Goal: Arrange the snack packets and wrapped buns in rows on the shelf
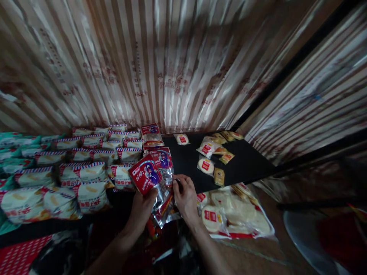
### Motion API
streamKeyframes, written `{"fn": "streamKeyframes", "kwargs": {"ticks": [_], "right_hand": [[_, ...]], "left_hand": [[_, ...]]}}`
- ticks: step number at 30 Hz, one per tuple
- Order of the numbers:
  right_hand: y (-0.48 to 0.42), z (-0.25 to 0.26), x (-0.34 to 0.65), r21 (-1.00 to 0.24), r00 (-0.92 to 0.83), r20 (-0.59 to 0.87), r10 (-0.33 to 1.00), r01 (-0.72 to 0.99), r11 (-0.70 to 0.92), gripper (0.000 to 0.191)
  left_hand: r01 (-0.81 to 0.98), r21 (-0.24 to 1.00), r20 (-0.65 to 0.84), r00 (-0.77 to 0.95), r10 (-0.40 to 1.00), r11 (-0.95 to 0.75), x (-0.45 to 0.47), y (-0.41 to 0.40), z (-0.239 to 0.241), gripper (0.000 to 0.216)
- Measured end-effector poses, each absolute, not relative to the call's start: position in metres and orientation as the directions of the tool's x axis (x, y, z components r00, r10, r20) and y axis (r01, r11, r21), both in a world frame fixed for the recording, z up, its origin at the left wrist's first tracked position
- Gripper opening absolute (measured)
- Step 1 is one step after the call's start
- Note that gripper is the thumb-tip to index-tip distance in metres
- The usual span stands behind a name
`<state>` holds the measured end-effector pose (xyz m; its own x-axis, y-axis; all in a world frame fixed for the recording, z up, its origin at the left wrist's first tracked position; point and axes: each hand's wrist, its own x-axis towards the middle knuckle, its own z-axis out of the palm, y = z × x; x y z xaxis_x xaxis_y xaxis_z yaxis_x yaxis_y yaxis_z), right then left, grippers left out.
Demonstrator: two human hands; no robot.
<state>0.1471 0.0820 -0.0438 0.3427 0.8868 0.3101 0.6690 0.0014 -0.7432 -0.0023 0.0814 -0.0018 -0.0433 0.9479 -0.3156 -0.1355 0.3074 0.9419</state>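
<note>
Gripping a red snack packet [145,175] in the left hand [143,206], fingers closed; right hand [186,196] pinched shut on silver foil packaging [163,202], just beside the dark worktop [252,164].

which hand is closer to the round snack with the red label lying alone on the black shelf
Right. The right hand sits just below and left of the round snack, apart from it. The left hand is farther left, holding the red packet.
</note>
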Motion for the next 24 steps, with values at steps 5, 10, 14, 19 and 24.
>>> {"fn": "streamKeyframes", "kwargs": {"ticks": [5, 10, 14, 19, 24], "right_hand": [[0.076, -0.045, 0.149, -0.771, 0.372, 0.362, 0.854, 0.634, 0.051, 0.028], [0.085, -0.050, 0.151, -0.837, 0.356, 0.276, 0.893, 0.546, 0.041, 0.032], [0.092, -0.050, 0.149, -0.855, 0.308, 0.259, 0.915, 0.513, 0.070, 0.031], [0.093, -0.050, 0.147, -0.838, 0.314, 0.275, 0.909, 0.542, 0.067, 0.032], [0.085, -0.049, 0.150, -0.819, 0.349, 0.322, 0.880, 0.569, 0.074, 0.034]], "left_hand": [[-0.138, 0.944, -0.306, -0.024, 0.952, 0.300, -0.004, 0.076, 0.001, 0.027], [-0.108, 0.946, -0.310, -0.037, 0.950, 0.304, -0.003, 0.069, 0.004, 0.024], [-0.092, 0.942, -0.326, -0.014, 0.945, 0.323, -0.003, 0.066, 0.001, 0.021], [-0.105, 0.937, -0.335, -0.009, 0.942, 0.332, -0.002, 0.065, -0.002, 0.023], [-0.105, 0.943, -0.323, -0.047, 0.945, 0.317, -0.007, 0.061, 0.002, 0.026]]}}
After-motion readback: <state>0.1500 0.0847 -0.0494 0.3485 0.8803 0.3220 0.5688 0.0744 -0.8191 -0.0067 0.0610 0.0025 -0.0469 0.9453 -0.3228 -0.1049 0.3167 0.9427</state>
